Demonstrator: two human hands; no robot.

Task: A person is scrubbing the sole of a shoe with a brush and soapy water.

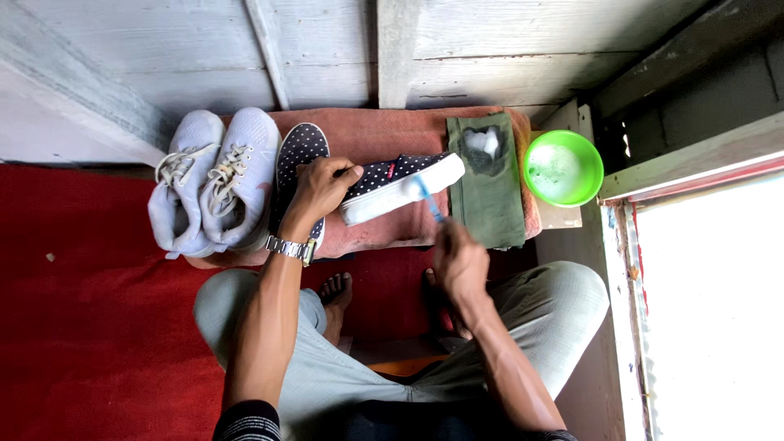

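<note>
On the towel [392, 135], hands grip polka-dot shoe [400, 186] and toothbrush [430, 200].

The left hand [320, 186] reaches toward 12 o'clock, fingers curled closed in a grip, wrist slightly bent. The right hand [460, 260] sits toward 3 o'clock of it, fisted, forearm angling in from 5 o'clock.

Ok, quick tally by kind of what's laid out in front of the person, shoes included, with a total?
White lace-up sneakers: 2
Dark polka-dot shoes: 2, one in the left hand at, one lying flat
Blue brush: 1, in the right hand
Green bowl: 1
Green cloth: 1
Pink towel: 1
Total: 8
</note>
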